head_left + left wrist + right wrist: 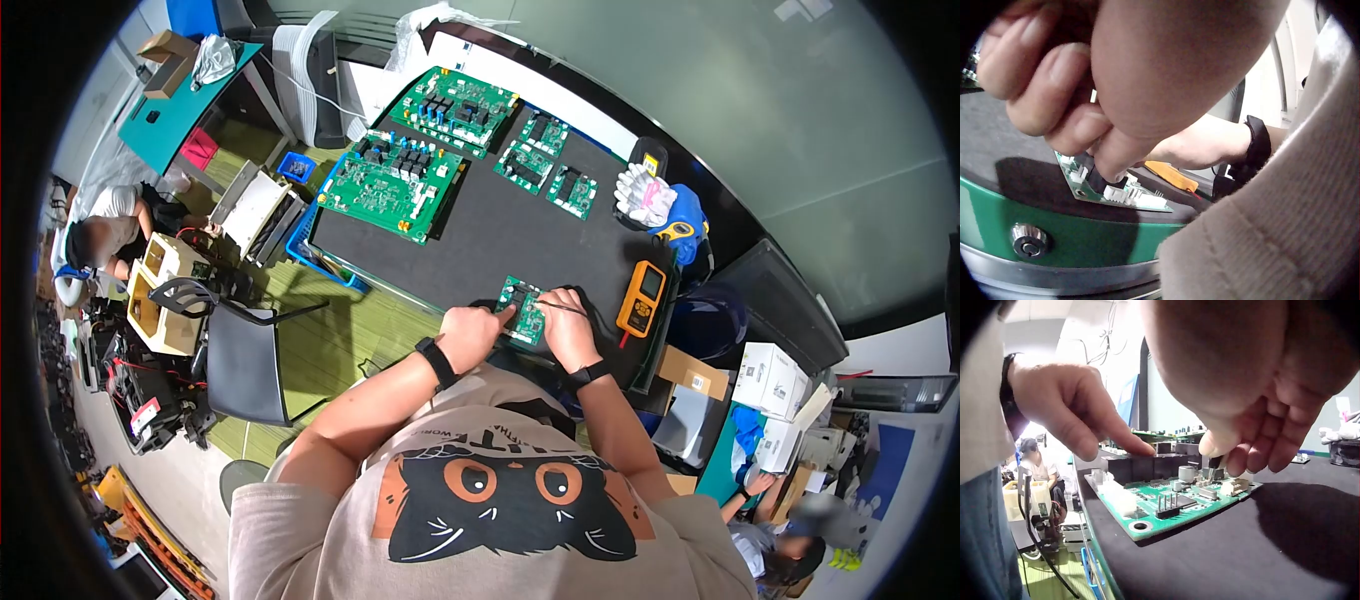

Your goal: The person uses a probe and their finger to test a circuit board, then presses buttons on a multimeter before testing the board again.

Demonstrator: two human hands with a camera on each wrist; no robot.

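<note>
A small green circuit board [525, 332] lies on the dark mat near the front edge. My left hand [470, 340] is at its left side, index finger extended and pressing on black block components [1160, 466]. The other left fingers are curled in the left wrist view. Over the board's right side, my right hand [572, 335] pinches a thin dark pen-like tool [1214, 465], its lower end down among the small parts. The tool's exact kind is hidden by the fingers. White connectors [1116, 194] line the board's near edge.
Two large green boards [395, 190] and several small ones [523, 165] lie farther back. An orange handheld meter [641, 298] is on the right, with white gloves [645, 195] beyond. A chair [250, 360] stands left; other people are at both sides.
</note>
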